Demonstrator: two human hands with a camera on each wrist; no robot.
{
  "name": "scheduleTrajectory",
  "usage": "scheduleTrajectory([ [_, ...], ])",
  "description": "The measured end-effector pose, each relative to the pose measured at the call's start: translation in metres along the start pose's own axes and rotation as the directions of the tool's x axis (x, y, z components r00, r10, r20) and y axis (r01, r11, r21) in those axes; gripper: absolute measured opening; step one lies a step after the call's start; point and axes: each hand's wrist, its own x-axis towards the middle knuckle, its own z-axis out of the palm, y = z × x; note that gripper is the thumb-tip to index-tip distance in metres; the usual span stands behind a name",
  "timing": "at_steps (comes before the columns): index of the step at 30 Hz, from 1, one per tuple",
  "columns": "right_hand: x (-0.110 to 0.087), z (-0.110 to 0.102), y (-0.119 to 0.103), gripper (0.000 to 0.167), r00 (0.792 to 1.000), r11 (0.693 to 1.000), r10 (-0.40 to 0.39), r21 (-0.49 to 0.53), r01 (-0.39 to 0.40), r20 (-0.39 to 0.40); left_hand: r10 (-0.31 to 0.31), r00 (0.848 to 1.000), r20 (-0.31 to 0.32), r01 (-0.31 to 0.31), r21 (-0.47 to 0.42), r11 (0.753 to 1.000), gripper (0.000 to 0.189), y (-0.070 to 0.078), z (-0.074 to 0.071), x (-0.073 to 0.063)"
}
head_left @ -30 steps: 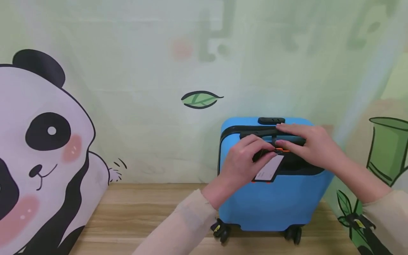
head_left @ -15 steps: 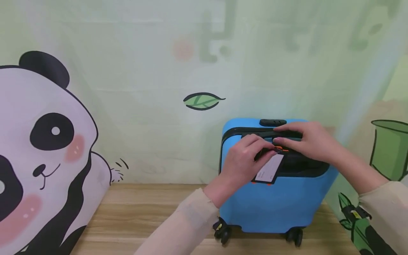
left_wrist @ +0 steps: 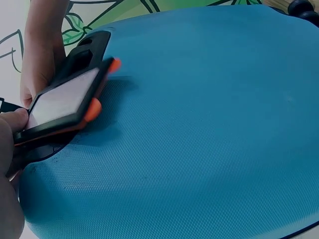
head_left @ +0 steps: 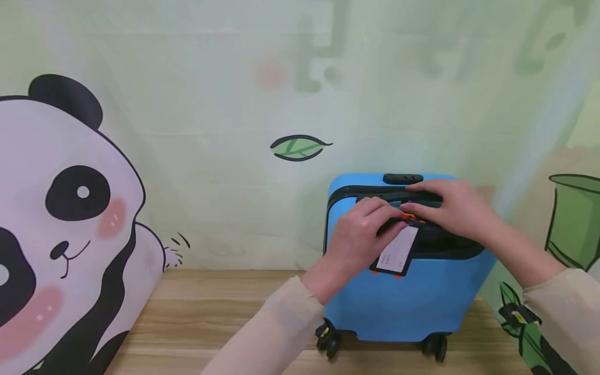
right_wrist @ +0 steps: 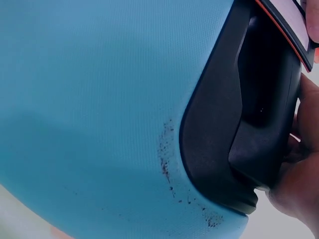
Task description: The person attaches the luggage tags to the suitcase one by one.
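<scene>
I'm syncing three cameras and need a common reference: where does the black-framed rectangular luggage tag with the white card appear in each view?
Head: the black-framed rectangular luggage tag with the white card is right of centre, lower half, beside the left hand.
Left wrist: left side, above mid-height, tilted.
Right wrist: top right corner, partly cut off.
Shared landmark: the blue textured hard-shell suitcase, large in both wrist views.

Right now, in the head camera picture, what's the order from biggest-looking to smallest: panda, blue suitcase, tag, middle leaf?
1. Panda, even cut off by the edge
2. Blue suitcase
3. Tag and middle leaf, too close to rank
</scene>
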Motion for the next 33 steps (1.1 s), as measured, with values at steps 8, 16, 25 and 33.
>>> scheduleTrajectory([
  [8,-0.0032,0.0022,-0.0033,0.046,0.999,0.999,0.035,-0.008,-0.035,0.013,0.080,0.996,-0.025,-0.079,0.043,0.996,0.019,-0.0014,0.0004,-0.0026],
  [16,-0.0012,0.0033,-0.0073,0.050,0.997,0.997,0.071,0.000,-0.071,0.034,0.212,0.975,-0.063,-0.207,0.074,0.976,0.012,-0.0035,-0.0030,-0.0036],
  [25,-0.0051,0.0051,-0.0051,0.053,0.997,0.996,0.081,0.040,-0.081,0.007,0.265,0.964,0.028,-0.265,0.207,0.942,0.010,-0.0006,-0.0023,-0.0041],
  [33,-0.0046,0.0063,-0.0040,0.056,0.995,0.993,0.094,0.064,-0.095,0.012,0.233,0.972,0.038,-0.235,0.240,0.942,0.011,0.0004,0.0008,-0.0037],
])
